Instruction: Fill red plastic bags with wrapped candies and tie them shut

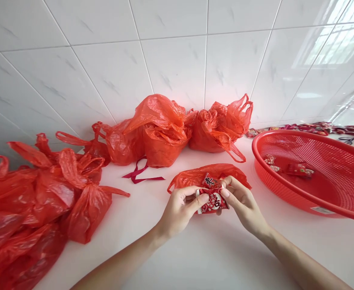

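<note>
Both hands meet over a white counter, pinching small red-and-white candy packets [212, 198]. My left hand [180, 209] has its fingers curled around the packets from the left. My right hand [240, 201] grips them from the right with thumb and fingers closed. Just behind the hands lies a flat red plastic bag [195, 175], and a packet pokes up in front of it.
A round red mesh basket [297, 193] with a few packets inside sits at the right. Knotted red plastic bags [161, 133] stand at the back by the tiled wall, and several more [44, 189] pile at the left. A dark red ribbon [140, 174] lies on the counter.
</note>
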Demonstrator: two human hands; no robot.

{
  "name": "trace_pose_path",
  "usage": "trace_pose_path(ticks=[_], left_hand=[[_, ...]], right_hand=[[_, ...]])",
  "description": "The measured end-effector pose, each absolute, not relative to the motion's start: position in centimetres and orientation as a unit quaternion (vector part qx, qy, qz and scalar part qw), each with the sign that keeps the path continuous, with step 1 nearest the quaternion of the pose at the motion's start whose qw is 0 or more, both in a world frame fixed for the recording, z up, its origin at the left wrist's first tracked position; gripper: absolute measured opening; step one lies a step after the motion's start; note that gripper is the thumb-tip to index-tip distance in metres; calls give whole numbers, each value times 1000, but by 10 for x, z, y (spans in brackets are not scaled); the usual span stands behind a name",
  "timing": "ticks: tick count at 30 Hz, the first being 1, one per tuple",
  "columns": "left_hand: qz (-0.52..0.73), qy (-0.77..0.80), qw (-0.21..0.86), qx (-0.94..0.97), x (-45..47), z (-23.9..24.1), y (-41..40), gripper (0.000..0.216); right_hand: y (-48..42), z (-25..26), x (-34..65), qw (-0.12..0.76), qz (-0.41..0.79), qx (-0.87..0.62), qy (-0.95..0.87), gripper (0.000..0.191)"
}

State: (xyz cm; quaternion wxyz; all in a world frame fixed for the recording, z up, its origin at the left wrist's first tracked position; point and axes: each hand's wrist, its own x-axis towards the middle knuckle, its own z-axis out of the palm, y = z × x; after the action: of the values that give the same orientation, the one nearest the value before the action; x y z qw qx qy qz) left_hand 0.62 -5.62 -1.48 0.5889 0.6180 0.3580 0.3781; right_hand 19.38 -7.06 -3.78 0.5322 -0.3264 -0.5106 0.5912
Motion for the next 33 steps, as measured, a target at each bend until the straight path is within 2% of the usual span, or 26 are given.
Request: trace_pose_path(ticks=[8, 13, 17, 25, 33], left_hand=[[377, 353, 593, 618, 5, -16, -58, 28], [363, 356, 621, 597, 5, -20, -55, 32], [331, 346, 657, 582, 6, -22, -54, 25], [332, 347, 625, 615, 5, -18, -55, 22], [370, 385, 505, 678, 0, -26, -47, 20]], right_hand=[[-72, -46, 196, 555, 458, -392, -573, 30], [-71, -47, 196, 565, 431, -406, -575, 32], [-71, -43, 197, 584, 403, -423, -564, 35], [-71, -36, 198, 577, 481, -414, -514, 37], [-68, -34, 201, 577, 493, -405, -509, 29]])
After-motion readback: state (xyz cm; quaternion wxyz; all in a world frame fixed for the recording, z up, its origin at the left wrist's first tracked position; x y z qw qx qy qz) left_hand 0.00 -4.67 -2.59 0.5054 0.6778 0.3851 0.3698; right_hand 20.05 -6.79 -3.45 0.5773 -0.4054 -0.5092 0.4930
